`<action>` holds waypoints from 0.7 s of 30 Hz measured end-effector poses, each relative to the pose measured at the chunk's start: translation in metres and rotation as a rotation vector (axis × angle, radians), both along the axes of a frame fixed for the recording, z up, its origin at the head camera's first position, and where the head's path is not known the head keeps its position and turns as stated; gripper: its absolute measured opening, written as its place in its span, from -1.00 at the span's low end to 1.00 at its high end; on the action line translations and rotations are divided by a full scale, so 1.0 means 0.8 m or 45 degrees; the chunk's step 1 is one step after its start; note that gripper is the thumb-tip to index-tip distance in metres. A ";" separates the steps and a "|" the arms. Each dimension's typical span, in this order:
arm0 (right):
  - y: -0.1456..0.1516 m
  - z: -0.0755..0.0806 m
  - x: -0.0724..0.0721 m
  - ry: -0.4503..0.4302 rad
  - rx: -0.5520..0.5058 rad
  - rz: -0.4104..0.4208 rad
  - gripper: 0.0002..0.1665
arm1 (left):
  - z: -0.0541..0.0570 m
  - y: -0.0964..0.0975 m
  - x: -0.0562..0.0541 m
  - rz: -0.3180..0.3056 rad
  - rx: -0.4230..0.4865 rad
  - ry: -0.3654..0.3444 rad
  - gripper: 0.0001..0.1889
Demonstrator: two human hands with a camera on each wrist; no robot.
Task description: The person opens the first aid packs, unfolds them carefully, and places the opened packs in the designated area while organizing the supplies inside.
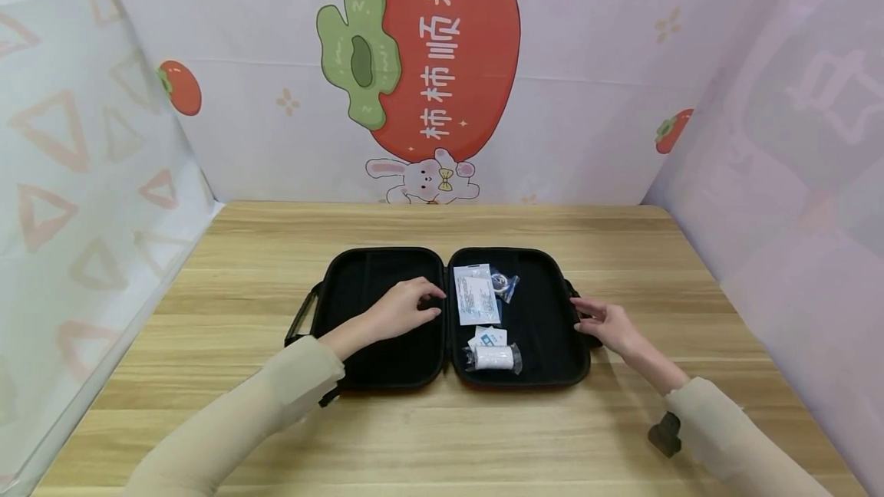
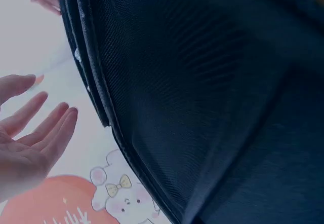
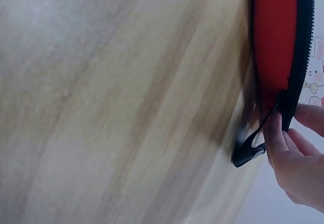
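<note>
A black-lined zip case (image 1: 549, 305) lies unfolded flat on the wooden table, its outside red in the right wrist view. Above its left half hovers my left hand (image 1: 406, 309), fingers loosely bent with nothing in them, near the central hinge. At the case's right edge, my right hand (image 1: 611, 327) pinches the rim beside a black strap (image 3: 245, 153), thumb inside and fingers outside. Inside the right half lie a flat white packet (image 1: 476, 300), a small blue-and-white packet (image 1: 506, 284), white cards (image 1: 492, 337) and a white roll in clear wrap (image 1: 494, 358).
A black handle (image 1: 301, 317) sticks out from the case's left side. Wooden tabletop (image 1: 442, 443) surrounds the case. Printed cloth (image 1: 566, 136) stands behind it and along both sides. A dark device (image 1: 665, 434) hangs at the right sleeve.
</note>
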State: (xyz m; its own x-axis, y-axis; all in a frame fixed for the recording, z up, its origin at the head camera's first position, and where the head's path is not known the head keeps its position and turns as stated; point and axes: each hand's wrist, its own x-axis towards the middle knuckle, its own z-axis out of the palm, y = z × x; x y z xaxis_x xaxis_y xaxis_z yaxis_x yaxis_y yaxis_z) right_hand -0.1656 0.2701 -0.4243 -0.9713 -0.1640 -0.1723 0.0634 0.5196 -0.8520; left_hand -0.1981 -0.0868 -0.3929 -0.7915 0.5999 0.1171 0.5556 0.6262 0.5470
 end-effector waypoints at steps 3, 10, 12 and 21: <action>0.000 0.000 0.000 0.005 -0.002 -0.002 -0.41 | -0.004 0.013 -0.006 -0.053 -0.093 0.066 -0.71; -0.001 -0.002 0.001 -0.001 -0.002 0.005 -0.40 | -0.015 0.033 -0.014 -0.175 -0.242 0.180 -0.60; 0.000 -0.002 0.002 0.003 0.001 0.007 -0.40 | -0.017 0.038 -0.016 -0.189 -0.251 0.171 -0.57; 0.001 -0.003 0.002 0.028 -0.030 0.007 -0.41 | -0.021 0.056 -0.028 -0.191 -0.380 0.033 -0.35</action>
